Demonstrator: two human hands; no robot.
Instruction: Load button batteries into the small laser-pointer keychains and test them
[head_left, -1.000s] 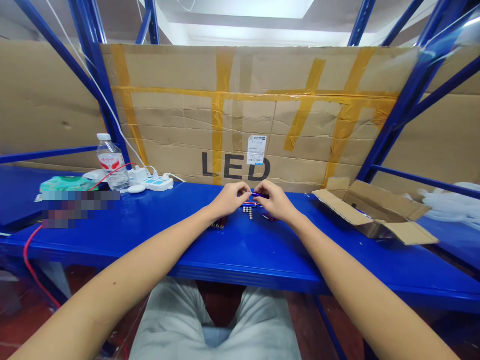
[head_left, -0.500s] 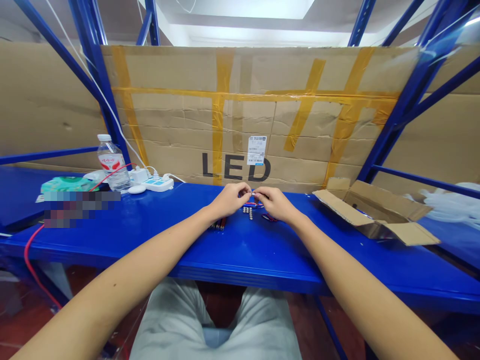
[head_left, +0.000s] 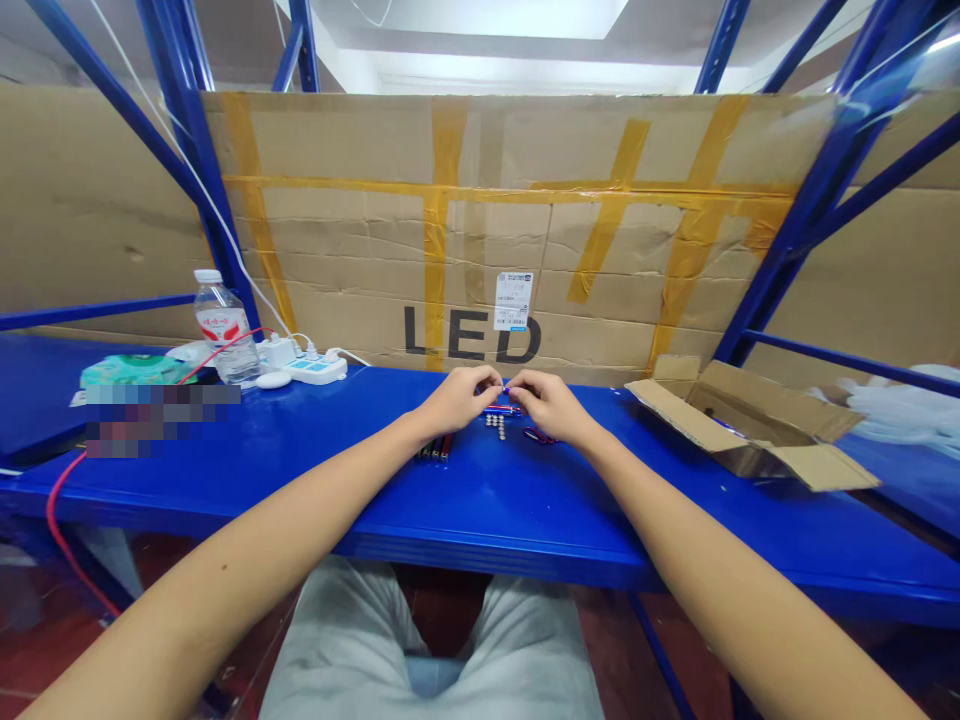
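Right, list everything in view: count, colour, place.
Table: one, blue, centre.
Cardboard panel: one, brown, behind table.
Bottle: one, clear, table's left.
Packet: one, green, left of bottle.
Power strip: one, white, right of bottle.
Carton: one, brown, table's right.
Frame posts: several, blue, both sides.
Small pieces: several, silvery, table's middle.
Rods: several, dark, left of those.
Slim pieces: count unclear, blue, beyond silvery ones.
Left hand: one, bare, over table.
Right hand: one, bare, pinching bluish piece.

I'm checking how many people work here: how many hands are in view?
2. The left hand and right hand are over the table, fingertips close together at a small blue piece. No other hand shows.
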